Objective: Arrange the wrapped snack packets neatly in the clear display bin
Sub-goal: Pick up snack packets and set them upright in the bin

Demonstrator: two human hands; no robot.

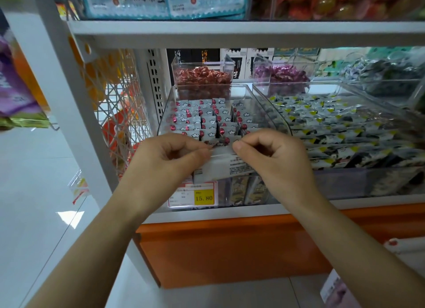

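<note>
Now both hands are on it: your left hand (pixel 165 163) and right hand (pixel 273 156) pinch a white snack packet (pixel 224 167) by its top edge, at six o'clock of the clear display bin (pixel 164 110) (packet rows (pixel 207 119) at twelve look tidy). Next, I'd judge: slot it upright into the front row.

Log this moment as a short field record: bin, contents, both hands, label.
bin: clear display bin, open-topped
contents: white snack packets with red marks, standing in rows
left hand: pinches held packet at the bin's front
right hand: pinches the same packet's other end
label: price tag on bin front, reads 15.80
</note>
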